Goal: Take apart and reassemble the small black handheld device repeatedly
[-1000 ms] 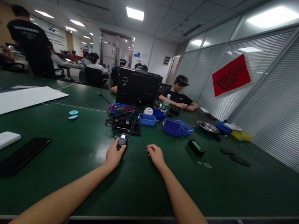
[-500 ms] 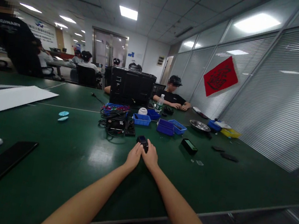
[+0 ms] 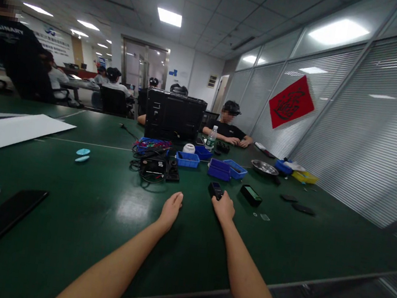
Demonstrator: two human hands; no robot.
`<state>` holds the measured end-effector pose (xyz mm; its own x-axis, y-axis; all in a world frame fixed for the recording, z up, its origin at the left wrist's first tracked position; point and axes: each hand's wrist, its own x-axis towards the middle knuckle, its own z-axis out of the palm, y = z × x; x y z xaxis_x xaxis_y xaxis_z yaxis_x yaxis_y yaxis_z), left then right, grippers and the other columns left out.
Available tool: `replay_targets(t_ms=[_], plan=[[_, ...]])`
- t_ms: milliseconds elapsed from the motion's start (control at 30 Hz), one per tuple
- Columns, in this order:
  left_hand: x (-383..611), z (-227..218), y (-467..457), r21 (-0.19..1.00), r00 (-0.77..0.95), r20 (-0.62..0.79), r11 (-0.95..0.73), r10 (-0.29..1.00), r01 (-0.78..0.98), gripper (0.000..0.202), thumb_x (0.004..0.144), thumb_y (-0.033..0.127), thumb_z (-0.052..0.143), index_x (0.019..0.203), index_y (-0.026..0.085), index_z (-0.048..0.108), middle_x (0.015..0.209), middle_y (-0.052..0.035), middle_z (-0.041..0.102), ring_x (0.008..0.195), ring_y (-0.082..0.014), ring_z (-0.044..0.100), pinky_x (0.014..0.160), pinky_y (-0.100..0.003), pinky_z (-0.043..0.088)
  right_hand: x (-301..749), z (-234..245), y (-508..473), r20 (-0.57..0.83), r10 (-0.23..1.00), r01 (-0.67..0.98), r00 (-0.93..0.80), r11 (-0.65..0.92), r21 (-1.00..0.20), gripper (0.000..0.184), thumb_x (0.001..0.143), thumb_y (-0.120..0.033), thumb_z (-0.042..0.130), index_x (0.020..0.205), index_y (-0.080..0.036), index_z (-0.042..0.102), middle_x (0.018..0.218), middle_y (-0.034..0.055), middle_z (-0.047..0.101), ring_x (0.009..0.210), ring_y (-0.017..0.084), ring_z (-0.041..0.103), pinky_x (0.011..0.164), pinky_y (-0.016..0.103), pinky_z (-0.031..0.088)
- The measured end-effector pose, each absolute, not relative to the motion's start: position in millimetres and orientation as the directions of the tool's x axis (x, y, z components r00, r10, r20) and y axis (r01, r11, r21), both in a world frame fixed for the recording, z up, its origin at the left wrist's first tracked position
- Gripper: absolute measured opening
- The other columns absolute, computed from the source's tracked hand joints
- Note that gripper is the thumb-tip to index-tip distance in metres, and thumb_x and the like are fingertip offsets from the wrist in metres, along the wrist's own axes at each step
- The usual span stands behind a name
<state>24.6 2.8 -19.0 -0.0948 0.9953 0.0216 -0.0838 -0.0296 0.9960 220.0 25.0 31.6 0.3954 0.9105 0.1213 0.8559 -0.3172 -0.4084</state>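
My right hand (image 3: 224, 206) is closed around the lower end of a small black handheld device (image 3: 216, 190) with a little screen. The device rests on or just above the green table; which of the two, I cannot tell. To the left, my left hand (image 3: 171, 209) is apart from it, turned on its side over the table. Its fingers are loosely bent and partly hidden, with nothing visible in them. Just right of the device lies a black box-shaped gadget (image 3: 251, 195) with a greenish display.
Beyond my hands are tangled cables with a black unit (image 3: 154, 165), blue bins (image 3: 187, 160), a white ball (image 3: 188, 148), a bottle (image 3: 211, 138) and a metal bowl (image 3: 265, 168). A black monitor (image 3: 174, 115) stands behind. Across the table sits a person (image 3: 228, 128). A dark slab (image 3: 1, 219) lies left.
My right hand has moved right, carrying the black handheld device towards the box-shaped gadget. My left hand has let go of the device and drawn slightly left.
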Motion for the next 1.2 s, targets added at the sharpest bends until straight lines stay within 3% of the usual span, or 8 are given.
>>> replay_targets(t_ms=[433,600,700,800,867,967,1067,1200], plan=[[24,-13,-1,0.984,-0.065,-0.016,0.004,0.998,-0.178,0.041,0.077,0.045,0.050,0.104,0.015,0.057,0.105,-0.0108,0.060,0.095,-0.0177,0.057,0.082,-0.030,0.046,228,23,30,0.177,0.906,0.869,0.385,-0.290,-0.401,0.053,0.076,-0.050,0.044,0.114,-0.014,0.046,0.109,0.0169,0.055,0.102,0.029,0.049,0.074,0.039,0.043],[24,-11,-2,0.978,-0.059,-0.029,0.016,0.998,-0.207,0.041,0.075,0.045,0.053,0.102,0.015,0.057,0.102,-0.0108,0.060,0.093,-0.0174,0.056,0.080,-0.030,0.047,229,21,32,0.208,0.893,0.852,0.398,-0.277,-0.444,0.048,0.073,-0.045,0.050,0.109,-0.015,0.051,0.103,0.0151,0.057,0.097,0.029,0.051,0.074,0.038,0.042],[23,-11,-3,0.975,-0.059,-0.033,0.019,0.998,-0.223,0.040,0.075,0.044,0.054,0.102,0.015,0.057,0.102,-0.0110,0.060,0.093,-0.0172,0.056,0.080,-0.030,0.047,231,27,29,0.359,0.815,0.812,0.454,-0.212,-0.545,0.048,0.074,-0.044,0.048,0.112,-0.015,0.050,0.103,0.0142,0.057,0.098,0.028,0.049,0.076,0.038,0.041],[23,-11,-2,0.970,-0.061,-0.033,0.017,0.998,-0.243,0.038,0.075,0.042,0.054,0.102,0.015,0.057,0.102,-0.0108,0.060,0.093,-0.0169,0.057,0.080,-0.030,0.047,232,37,23,0.589,0.659,0.790,0.468,-0.013,-0.612,0.054,0.076,-0.047,0.045,0.116,-0.011,0.046,0.107,0.0149,0.054,0.102,0.026,0.047,0.084,0.037,0.039],[23,-12,-1,0.969,-0.058,-0.035,0.020,0.998,-0.246,0.037,0.075,0.042,0.054,0.101,0.016,0.057,0.101,-0.0105,0.060,0.092,-0.0168,0.057,0.080,-0.030,0.047,230,40,21,0.635,0.631,0.753,0.446,0.119,-0.647,0.055,0.076,-0.049,0.044,0.114,-0.011,0.048,0.106,0.0147,0.054,0.099,0.024,0.049,0.085,0.036,0.039],[24,-13,-1,0.975,-0.061,-0.030,0.015,0.998,-0.222,0.036,0.077,0.040,0.052,0.102,0.015,0.056,0.102,-0.0106,0.060,0.093,-0.0168,0.057,0.080,-0.030,0.047,219,35,21,0.513,0.776,0.610,0.367,0.216,-0.762,0.053,0.076,-0.052,0.042,0.108,-0.012,0.053,0.088,0.0104,0.059,0.076,0.020,0.057,0.069,0.032,0.045],[23,-13,-1,0.988,-0.079,0.006,-0.018,0.997,-0.156,0.036,0.079,0.039,0.048,0.105,0.016,0.054,0.104,-0.0107,0.059,0.093,-0.0172,0.057,0.078,-0.030,0.048,204,22,26,0.265,0.950,0.441,0.164,0.170,-0.881,0.049,0.076,-0.055,0.039,0.097,-0.013,0.057,0.058,0.0006,0.054,0.043,0.014,0.049,0.043,0.026,0.039],[18,-10,-1,0.990,-0.157,0.137,-0.129,0.978,0.063,0.034,0.079,0.037,0.047,0.105,0.016,0.054,0.104,-0.0094,0.060,0.095,-0.0177,0.057,0.084,-0.031,0.044,194,12,29,0.147,0.989,0.492,0.008,0.124,-0.861,0.047,0.080,-0.055,0.030,0.059,-0.017,0.051,0.044,-0.0031,0.042,0.036,0.011,0.043,0.037,0.023,0.032]])
